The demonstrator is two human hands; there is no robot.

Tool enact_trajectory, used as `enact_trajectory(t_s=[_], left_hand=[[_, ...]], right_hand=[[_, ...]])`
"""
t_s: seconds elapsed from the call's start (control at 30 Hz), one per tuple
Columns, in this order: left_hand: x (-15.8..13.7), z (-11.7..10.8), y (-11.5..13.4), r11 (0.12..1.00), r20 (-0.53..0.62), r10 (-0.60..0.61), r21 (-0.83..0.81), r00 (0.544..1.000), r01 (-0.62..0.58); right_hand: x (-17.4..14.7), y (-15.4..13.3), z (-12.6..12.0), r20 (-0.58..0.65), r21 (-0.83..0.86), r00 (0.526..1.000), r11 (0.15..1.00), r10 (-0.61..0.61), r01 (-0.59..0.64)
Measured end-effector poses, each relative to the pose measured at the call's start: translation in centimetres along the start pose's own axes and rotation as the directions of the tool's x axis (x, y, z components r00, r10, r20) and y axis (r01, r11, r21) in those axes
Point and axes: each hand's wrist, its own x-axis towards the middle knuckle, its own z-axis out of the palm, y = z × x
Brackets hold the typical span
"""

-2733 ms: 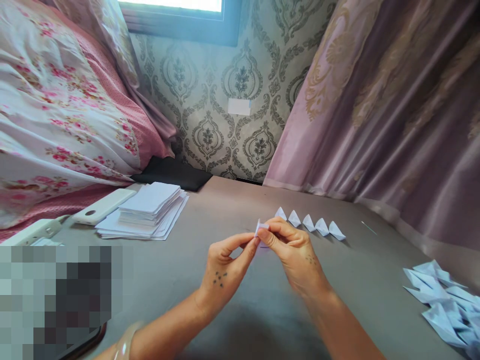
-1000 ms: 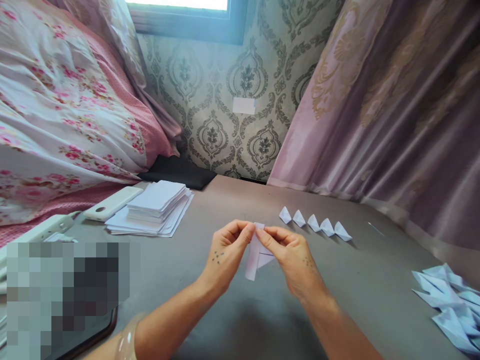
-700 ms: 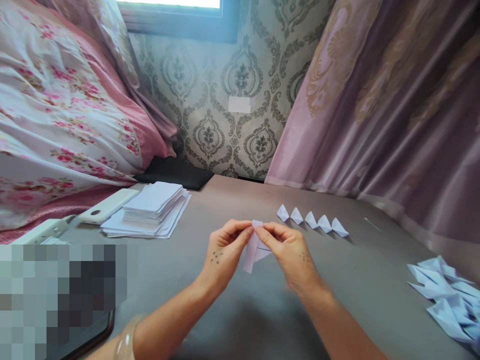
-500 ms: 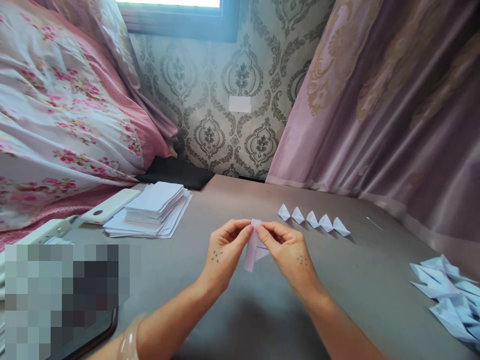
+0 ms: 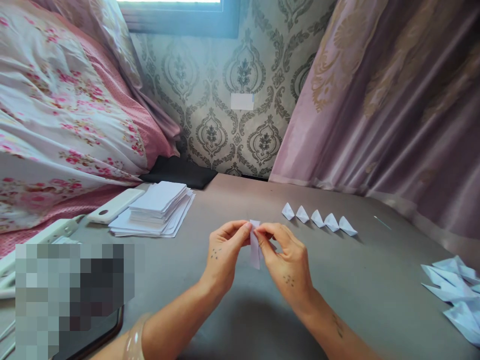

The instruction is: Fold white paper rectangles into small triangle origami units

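Observation:
A small piece of folded white paper (image 5: 255, 254) is held up over the grey table, its narrow strip hanging down between my hands. My left hand (image 5: 227, 250) pinches its upper left edge between thumb and fingers. From the other side, my right hand (image 5: 287, 255) grips it near the top right with thumb and forefinger. Part of the paper is hidden behind my right fingers. Beyond my right hand stands a row of several small folded paper boats (image 5: 317, 218).
A stack of white paper (image 5: 157, 205) lies at left beside a white power bank-like block (image 5: 115, 206). A dark phone (image 5: 93, 332) lies near left, partly pixelated. More folded papers (image 5: 459, 295) are heaped at right. A black flat item (image 5: 180, 171) sits by the wall.
The folded paper has turned, so its strip hangs more upright and the flap on the right is now mostly hidden. My right hand has rotated around it. The view has shifted slightly.

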Motion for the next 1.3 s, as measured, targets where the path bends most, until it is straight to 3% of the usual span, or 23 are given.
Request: enact_trajectory(t_s=[0.13,0.3,0.5,0.9,1.1,1.3], left_hand=[[-0.1,0.1,0.1,1.0,-0.014,-0.024,-0.006,1.0,0.024],[-0.1,0.0,-0.3,0.999,0.035,0.036,0.024,0.999,-0.037],[-0.1,0.3,-0.9,0.998,0.142,0.059,-0.005,0.988,-0.059],[0.0,0.4,-0.8,0.998,0.096,0.07,-0.004,0.993,-0.07],[0.0,0.2,-1.2,0.983,0.118,0.145,0.1,0.982,-0.157],[0.0,0.0,-1.3,0.953,0.145,0.203,0.198,0.968,-0.23]], right_hand=[[-0.1,-0.1,0.1,0.005,-0.052,0.993,0.992,-0.115,0.115],[-0.1,0.2,0.3,-0.024,-0.113,0.988,0.982,-0.152,0.148],[0.0,0.8,0.2,-0.067,-0.147,0.986,0.979,-0.151,0.14],[-0.1,0.2,0.3,-0.087,-0.073,0.993,0.994,-0.085,0.079],[0.1,-0.1,0.2,-0.103,-0.048,0.995,0.999,0.011,-0.016],[-0.1,0.3,0.2,-0.112,-0.099,0.994,0.995,-0.014,0.003]])
